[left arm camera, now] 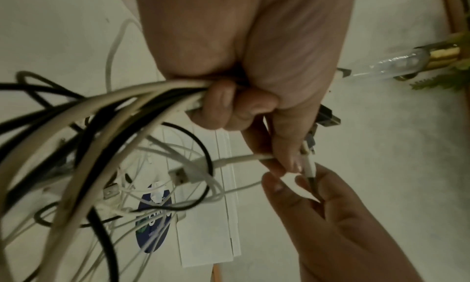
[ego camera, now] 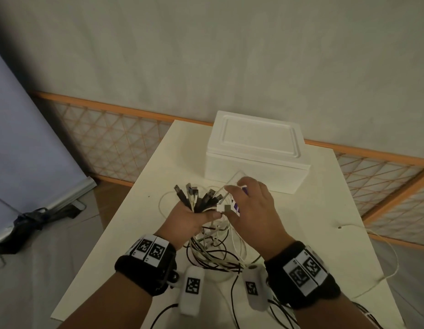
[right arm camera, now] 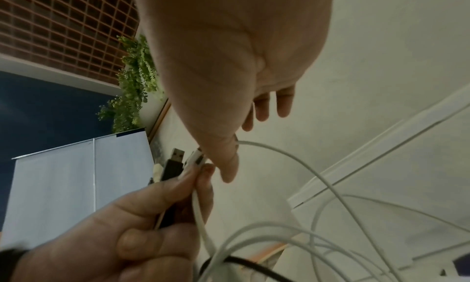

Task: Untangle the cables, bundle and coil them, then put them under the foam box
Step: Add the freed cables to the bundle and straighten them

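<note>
Left hand [ego camera: 190,218] grips the cables [ego camera: 196,200] before the box [ego camera: 256,150]; right hand [ego camera: 250,205] pinches a white plug [right arm camera: 197,158]: tuck it level with the others

The cables [ego camera: 213,248] are a mix of black and off-white, the foam box [ego camera: 256,150] and table [ego camera: 325,210] plain white, both wristbands [ego camera: 147,264] black with white tags (printed in black square codes), and the lattice fence [ego camera: 116,138] orange.
</note>
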### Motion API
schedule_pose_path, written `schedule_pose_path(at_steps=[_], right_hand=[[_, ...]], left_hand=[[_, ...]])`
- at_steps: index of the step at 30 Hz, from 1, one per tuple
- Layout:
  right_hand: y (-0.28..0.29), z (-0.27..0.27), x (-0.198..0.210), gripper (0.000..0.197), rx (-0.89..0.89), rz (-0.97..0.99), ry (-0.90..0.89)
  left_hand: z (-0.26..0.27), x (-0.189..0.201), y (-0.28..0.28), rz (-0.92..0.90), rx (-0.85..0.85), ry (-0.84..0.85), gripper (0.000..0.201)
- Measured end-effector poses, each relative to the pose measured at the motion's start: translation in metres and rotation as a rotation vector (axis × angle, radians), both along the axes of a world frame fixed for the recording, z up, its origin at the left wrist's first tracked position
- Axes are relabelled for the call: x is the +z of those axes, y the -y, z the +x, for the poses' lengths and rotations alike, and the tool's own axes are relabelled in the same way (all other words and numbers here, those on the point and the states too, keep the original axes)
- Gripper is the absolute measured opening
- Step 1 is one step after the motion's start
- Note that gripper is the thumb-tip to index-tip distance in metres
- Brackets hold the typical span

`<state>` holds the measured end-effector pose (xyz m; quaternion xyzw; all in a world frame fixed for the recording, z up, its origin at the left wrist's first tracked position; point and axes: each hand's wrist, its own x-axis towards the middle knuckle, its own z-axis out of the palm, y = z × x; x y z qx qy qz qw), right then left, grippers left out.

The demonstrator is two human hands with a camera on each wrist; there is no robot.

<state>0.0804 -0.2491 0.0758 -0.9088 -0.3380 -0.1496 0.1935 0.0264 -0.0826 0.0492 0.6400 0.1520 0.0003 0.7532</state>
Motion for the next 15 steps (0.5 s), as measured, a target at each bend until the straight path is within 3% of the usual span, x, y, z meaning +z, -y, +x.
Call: schedule_pose_path(at_steps=[2, 3, 6, 8, 11, 13, 15], right_hand=[[0.000, 0.001, 0.004, 0.017, 0.105, -0.004, -0.011], [0.002, 0.002, 0.009, 0.013, 0.126, -0.045, -0.090], [0.008, 0.008, 0.013, 0.035, 0.064, -0.129, -0.428], [0.010, 0.011, 0.015, 0.037, 0.030, 0.053, -0.482], [0.010, 0.004, 0.024, 0.026, 0.106, 0.275, -0.463], [0.008, -0.004, 0.025, 0.025, 0.251, 0.198, -0.531], [0.008, -0.011, 0.014, 0.030, 0.274, 0.025, -0.547]], left_hand=[[-0.001, -0.001, 0.001, -0.046, 0.004, -0.025, 0.015], [-0.001, -0.001, 0.002, -0.077, 0.043, -0.038, 0.010], [0.004, -0.013, -0.006, -0.232, 0.298, -0.166, 0.019], [0.005, -0.022, -0.012, -0.339, 0.395, -0.302, 0.026], [-0.002, -0.022, -0.009, -0.522, 0.235, -0.427, 0.036], [-0.006, -0.016, -0.004, -0.693, 0.125, -0.401, 0.039], [-0.005, -0.009, -0.003, -0.835, 0.111, -0.299, 0.038]])
